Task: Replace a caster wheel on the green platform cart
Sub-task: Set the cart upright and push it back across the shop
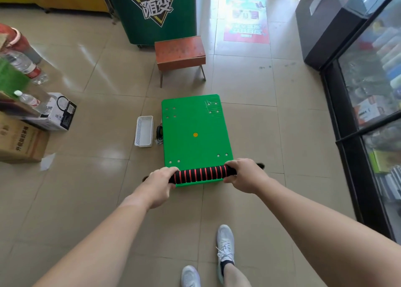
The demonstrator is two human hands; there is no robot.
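On tiled floor, mid-frame: green platform cart, deck up, wheels hidden under deck. Handle w/ black-red foam sleeve at near end. L hand and R hand each wrapped round one end of sleeve, fingers curled over top. Beside cart, person's left: dark item, prob. spare caster; white basket just beyond it. Handling (est.): deck looks rigid plastic, fairly light; foam soft, non-slip. Best hold: handle for moving; deck's long edges for flipping to reach casters.
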